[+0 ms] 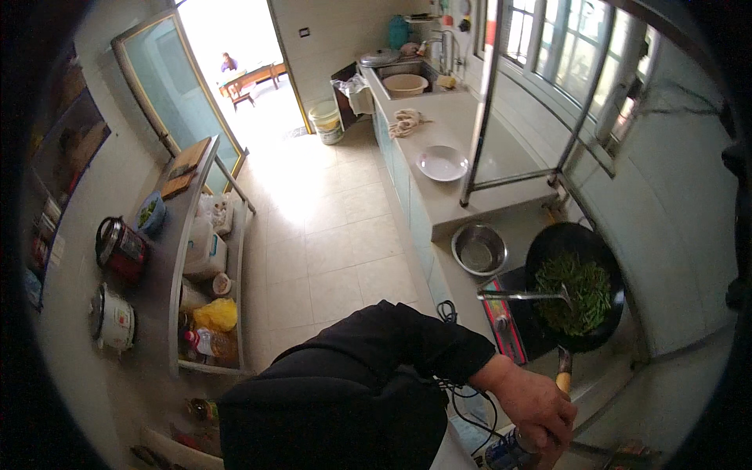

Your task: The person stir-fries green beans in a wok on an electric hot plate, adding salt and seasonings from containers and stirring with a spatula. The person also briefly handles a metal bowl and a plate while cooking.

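My left hand (526, 399), at the end of a black sleeve, has its fingers curled around one end of a dark blue labelled container (504, 453) at the bottom edge. Part of my right hand (551, 455) shows just below it, close against the container; its grip is mostly hidden. Beyond my hands a black wok (617, 302) sits on an induction cooker (510, 329) with a red-edged control panel. Chopped green vegetables (573, 288) lie in the wok. A metal spatula (511, 295) rests across its rim. The wok's wooden handle (563, 379) points towards my left hand.
A steel bowl (479, 249) stands left of the wok. Further along the counter are a white dish (442, 163), a cloth (405, 122) and a sink (390, 70) holding a basin. A glass-paned frame (517, 176) stands beside the wok. Black cables (470, 405) hang near my sleeve.
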Demonstrator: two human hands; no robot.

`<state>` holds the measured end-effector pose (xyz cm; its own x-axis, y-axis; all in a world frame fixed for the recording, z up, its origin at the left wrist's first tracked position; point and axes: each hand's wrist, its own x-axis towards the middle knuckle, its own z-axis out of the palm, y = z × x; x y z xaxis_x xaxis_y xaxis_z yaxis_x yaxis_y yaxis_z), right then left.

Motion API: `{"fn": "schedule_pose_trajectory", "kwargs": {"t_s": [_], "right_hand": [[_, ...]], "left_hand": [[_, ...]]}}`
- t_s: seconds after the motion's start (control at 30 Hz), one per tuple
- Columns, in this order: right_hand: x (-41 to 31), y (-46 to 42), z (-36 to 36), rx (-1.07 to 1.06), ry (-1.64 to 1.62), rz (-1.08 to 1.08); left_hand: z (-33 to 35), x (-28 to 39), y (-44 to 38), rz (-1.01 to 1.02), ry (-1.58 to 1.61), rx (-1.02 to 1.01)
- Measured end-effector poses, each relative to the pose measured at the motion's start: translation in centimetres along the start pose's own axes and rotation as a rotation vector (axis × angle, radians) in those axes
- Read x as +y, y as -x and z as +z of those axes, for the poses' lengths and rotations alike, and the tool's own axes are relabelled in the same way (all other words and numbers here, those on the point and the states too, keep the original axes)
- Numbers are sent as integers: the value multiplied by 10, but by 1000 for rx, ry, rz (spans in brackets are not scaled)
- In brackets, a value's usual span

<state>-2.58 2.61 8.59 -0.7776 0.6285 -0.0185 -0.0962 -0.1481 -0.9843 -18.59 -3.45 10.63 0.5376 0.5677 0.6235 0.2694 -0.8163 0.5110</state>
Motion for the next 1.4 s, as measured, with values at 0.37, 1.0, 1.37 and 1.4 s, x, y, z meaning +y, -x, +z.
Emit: {"fn": "schedule_pose_trajectory", "kwargs": {"t_s": [0.37, 1.0, 1.37, 1.4], "right_hand": [[10, -28, 65, -190, 179, 354], [60, -40, 74, 283, 1285, 43], [34, -24, 72, 434, 1260, 52], [34, -23, 72, 436, 1266, 40]], "left_hand": [[-82, 0, 96, -176, -346, 302], [-51, -74, 91, -687, -409, 30], [-100, -75, 73, -439, 243, -154], [-97, -78, 74, -453, 233, -165]]}}
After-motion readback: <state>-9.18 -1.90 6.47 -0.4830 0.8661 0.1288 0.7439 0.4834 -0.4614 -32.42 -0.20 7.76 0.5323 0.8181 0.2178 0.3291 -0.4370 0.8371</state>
